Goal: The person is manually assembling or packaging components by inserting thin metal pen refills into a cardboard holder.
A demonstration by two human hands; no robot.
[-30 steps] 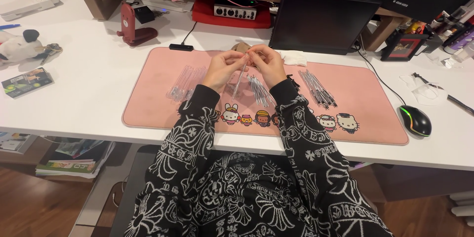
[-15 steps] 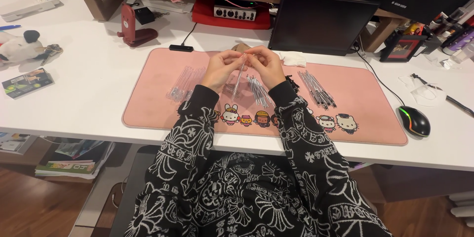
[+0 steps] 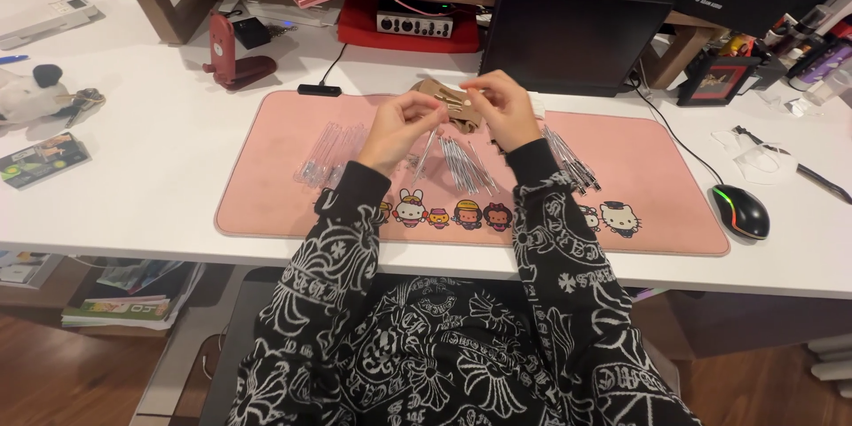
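Pen tube pinched by raised left hand; right hand grip unclear.

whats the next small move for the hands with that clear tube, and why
Probably bring the right hand down to meet the thin clear tube that the left hand holds slanted above the pink mat. The two hands sit close together over the middle pile of tubes, and the right fingertips pinch something too small to tell.
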